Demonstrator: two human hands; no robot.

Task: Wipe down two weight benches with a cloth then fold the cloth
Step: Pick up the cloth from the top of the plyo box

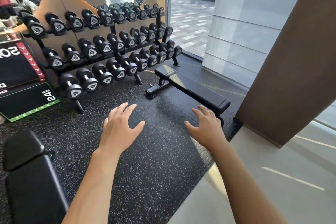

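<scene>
A black padded weight bench [192,85] stands flat on the speckled floor ahead, right of centre. A second black bench [31,174] fills the lower left corner, partly cut off by the frame edge. My left hand [121,127] and my right hand [206,125] are both held out in front of me over the floor, palms down, fingers spread and holding nothing. The right hand's fingertips overlap the near end of the far bench in the image; contact is unclear. No cloth is in view.
A three-tier rack of several black dumbbells [101,42] lines the wall behind. Stacked plyo boxes [23,85] sit at the left. A brown pillar [294,71] rises at the right, with a pale tiled floor [272,178] beside the rubber mat [154,160]. A glass wall [189,23] is behind.
</scene>
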